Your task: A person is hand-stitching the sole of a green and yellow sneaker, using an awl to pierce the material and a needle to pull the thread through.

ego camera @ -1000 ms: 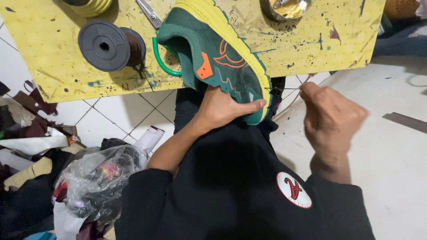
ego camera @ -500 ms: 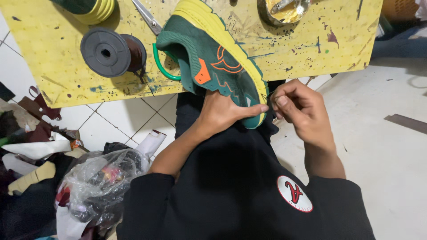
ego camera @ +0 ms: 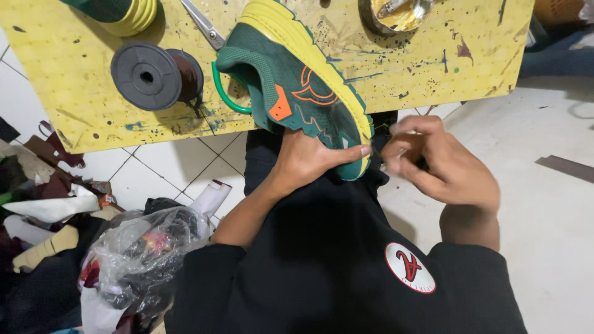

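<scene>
Clearly, the left hand (ego camera: 309, 164) pressed down on the toe end of a green shoe (ego camera: 297, 93) with a yellow sole and orange markings, the shoe lying on its side across the near edge of the yellow worktop (ego camera: 433, 55) and overhanging it toward the person's lap. That grip was closed on the shoe: the thumb ran along the toe beside the sole, the palm lay over the upper, and the other fingers were hidden beneath. The forearm came up from the lower left, bare below a black sleeve.

The right hand (ego camera: 442, 164) sat just beside the shoe's toe, past the near edge of the worktop, with fingers curled and thumb and fingertips pinched together. It was blurred, so I cannot tell whether that grip held anything, though a thin pale streak showed at the fingertips.

Farther back on the worktop, a dark spool (ego camera: 154, 75) stood near its left edge, scissors (ego camera: 204, 25) lay beside the shoe's heel, and a round tin (ego camera: 396, 13) was cut off at the far edge. On the tiled floor at left, a clear plastic bag (ego camera: 133, 253) of scraps sat partly out of view.
</scene>
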